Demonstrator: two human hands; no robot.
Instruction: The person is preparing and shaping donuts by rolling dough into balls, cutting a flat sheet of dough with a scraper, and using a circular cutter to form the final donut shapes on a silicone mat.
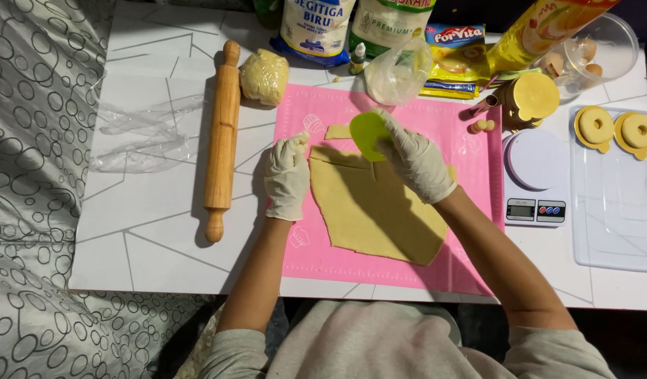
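The flat sheet of rolled yellow dough (376, 203) lies on the pink silicone mat (471, 231). The gloved left hand (287, 175) rests fairly open on its edge, seemingly steadying it; the gloved right hand (415, 160) grips a yellow-green plastic scraper (367, 135), edge down for cutting.
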